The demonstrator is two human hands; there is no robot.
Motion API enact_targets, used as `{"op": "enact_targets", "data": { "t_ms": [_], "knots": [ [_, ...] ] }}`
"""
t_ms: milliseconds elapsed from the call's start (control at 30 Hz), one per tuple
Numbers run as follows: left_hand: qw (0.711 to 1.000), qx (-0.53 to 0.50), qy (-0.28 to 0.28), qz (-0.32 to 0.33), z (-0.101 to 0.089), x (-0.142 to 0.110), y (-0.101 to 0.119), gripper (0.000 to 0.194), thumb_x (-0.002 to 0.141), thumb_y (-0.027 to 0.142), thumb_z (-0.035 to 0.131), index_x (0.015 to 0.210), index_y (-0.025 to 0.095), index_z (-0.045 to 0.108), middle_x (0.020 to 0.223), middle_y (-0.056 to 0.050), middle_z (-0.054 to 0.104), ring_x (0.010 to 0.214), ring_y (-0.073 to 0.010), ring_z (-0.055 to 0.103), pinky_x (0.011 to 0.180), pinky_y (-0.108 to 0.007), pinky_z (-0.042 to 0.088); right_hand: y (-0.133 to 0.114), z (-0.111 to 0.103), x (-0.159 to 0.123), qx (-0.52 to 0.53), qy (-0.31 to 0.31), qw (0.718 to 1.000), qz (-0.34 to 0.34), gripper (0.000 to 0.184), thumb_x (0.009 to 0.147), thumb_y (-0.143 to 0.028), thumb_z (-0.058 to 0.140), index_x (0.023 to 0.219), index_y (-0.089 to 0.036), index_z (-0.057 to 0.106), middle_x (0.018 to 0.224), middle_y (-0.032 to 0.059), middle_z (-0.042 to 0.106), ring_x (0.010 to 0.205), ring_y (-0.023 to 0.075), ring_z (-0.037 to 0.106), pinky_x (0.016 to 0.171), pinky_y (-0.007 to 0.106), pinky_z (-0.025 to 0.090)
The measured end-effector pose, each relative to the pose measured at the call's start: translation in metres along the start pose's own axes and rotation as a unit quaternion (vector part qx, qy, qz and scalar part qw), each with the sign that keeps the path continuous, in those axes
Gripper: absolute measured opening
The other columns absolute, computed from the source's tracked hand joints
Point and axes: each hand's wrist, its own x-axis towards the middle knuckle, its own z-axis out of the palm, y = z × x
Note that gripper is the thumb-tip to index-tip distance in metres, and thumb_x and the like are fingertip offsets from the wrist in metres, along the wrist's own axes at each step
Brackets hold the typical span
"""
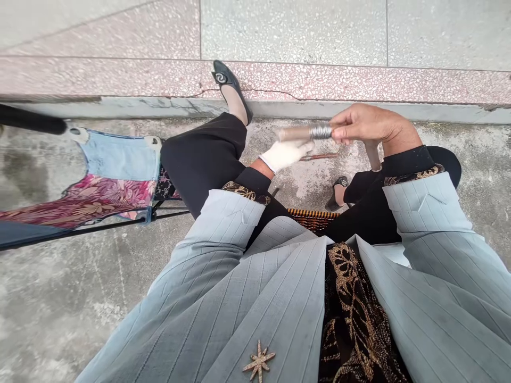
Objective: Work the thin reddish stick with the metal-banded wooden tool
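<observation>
currently, a brown tube (299,133) wound with silver wire is gripped in the right hand (369,125), the fingers (347,119) being closed around the wound section; the tube is held level above the concrete floor (80,298), its free end directed toward the left of the view; a pale cylindrical piece (373,155) is seen below the right hand, though its connection to that hand cannot be determined; the left hand (284,155) is covered by a white glove (279,157), its gloved fingers (299,149) extended and closed on nothing, and is positioned just beneath the tube (contact between the two cannot be confirmed); a thin reddish rod (319,157) is laid on the floor beyond the glove; both forearms are sleeved in a grey pinstripe jacket (423,213) with patterned cuffs, above black trousers (203,159); a black flat shoe (229,88) is extended toward a pink terrazzo step (120,77); a patchwork of blue denim and floral cloth (115,181) is stretched on a black frame (80,226) at the left.
</observation>
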Motion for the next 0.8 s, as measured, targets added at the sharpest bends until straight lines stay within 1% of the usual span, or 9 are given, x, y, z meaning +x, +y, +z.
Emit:
{"op": "enact_targets", "data": {
  "t_ms": [133,233,367,433,500,567,633,733,800],
  "knots": [
    [0.997,0.001,-0.042,0.058,0.004,-0.002,0.011,0.04,0.105,0.041,0.044,0.084,0.018,0.068,0.08,-0.003,0.069,0.076,-0.0171,0.062,0.075,-0.032,0.047,0.012,0.007,0.015,-0.044,0.215,0.975,0.043,0.036,0.102,-0.054,0.067,0.094,-0.019,0.068,0.088,0.0081,0.068,0.083,0.0211,0.059,0.081,0.037,0.049],
    [0.997,0.002,-0.037,0.066,-0.006,-0.006,0.018,0.039,0.104,0.04,0.044,0.082,0.018,0.068,0.076,-0.002,0.068,0.072,-0.017,0.063,0.072,-0.03,0.046,0.021,0.015,0.033,-0.195,0.253,0.942,0.1,0.029,0.1,-0.048,0.069,0.102,-0.019,0.073,0.097,0.0124,0.071,0.098,0.0304,0.063,0.088,0.043,0.049],
    [0.997,0.032,-0.024,0.068,-0.023,-0.01,0.013,0.033,0.101,0.037,0.048,0.083,0.019,0.07,0.078,-0.003,0.07,0.077,-0.0192,0.065,0.075,-0.032,0.048,0.022,0.018,0.038,-0.281,0.048,0.948,0.145,0.015,0.088,-0.032,0.083,0.094,-0.018,0.08,0.088,0.0084,0.072,0.092,0.0285,0.066,0.085,0.042,0.048],
    [0.997,0.024,-0.033,0.065,-0.027,-0.01,0.006,0.03,0.099,0.038,0.051,0.086,0.019,0.071,0.081,-0.002,0.072,0.081,-0.0197,0.065,0.078,-0.032,0.048,0.016,0.015,0.028,-0.24,-0.081,0.959,0.127,0.016,0.085,-0.027,0.084,0.099,-0.018,0.083,0.085,0.0037,0.073,0.084,0.0218,0.065,0.083,0.038,0.046],
    [0.997,-0.015,-0.038,0.063,-0.027,-0.008,0.0,0.031,0.1,0.04,0.052,0.091,0.019,0.073,0.084,-0.002,0.073,0.083,-0.0192,0.064,0.079,-0.033,0.049,0.006,0.01,0.013,-0.15,-0.135,0.977,0.067,0.026,0.085,-0.03,0.084,0.108,-0.02,0.083,0.087,0.0015,0.074,0.082,0.0182,0.062,0.082,0.035,0.047],
    [0.997,-0.056,-0.019,0.054,-0.024,-0.007,-0.001,0.037,0.103,0.043,0.047,0.095,0.018,0.072,0.086,-0.003,0.073,0.083,-0.0187,0.062,0.078,-0.033,0.049,-0.002,0.003,0.0,-0.021,-0.027,0.999,-0.002,0.032,0.085,-0.04,0.082,0.109,-0.019,0.079,0.088,0.0026,0.07,0.082,0.0191,0.06,0.081,0.037,0.051],
    [0.997,-0.061,0.008,0.041,-0.02,-0.006,0.002,0.042,0.106,0.043,0.04,0.095,0.017,0.071,0.085,-0.005,0.073,0.081,-0.0188,0.062,0.077,-0.034,0.048,-0.004,-0.002,-0.006,0.071,0.129,0.988,-0.04,0.031,0.088,-0.052,0.078,0.098,-0.023,0.072,0.093,0.0052,0.066,0.084,0.0223,0.059,0.078,0.041,0.054],
    [0.998,-0.015,-0.011,0.055,-0.014,-0.007,0.013,0.04,0.105,0.041,0.042,0.092,0.017,0.072,0.085,-0.005,0.072,0.08,-0.0193,0.064,0.079,-0.034,0.049,0.003,-0.006,0.003,0.059,0.26,0.963,-0.042,0.038,0.086,-0.07,0.074,0.093,-0.033,0.069,0.096,0.0101,0.069,0.093,0.0308,0.059,0.076,0.047,0.054],
    [0.996,0.017,-0.045,0.075,-0.012,-0.01,0.019,0.036,0.103,0.04,0.046,0.093,0.018,0.073,0.085,-0.005,0.073,0.08,-0.0191,0.065,0.079,-0.032,0.049,0.011,-0.004,0.014,-0.013,0.303,0.953,0.014,0.038,0.087,-0.066,0.074,0.096,-0.03,0.071,0.099,0.013,0.071,0.097,0.0331,0.06,0.08,0.049,0.053]
  ]
}}
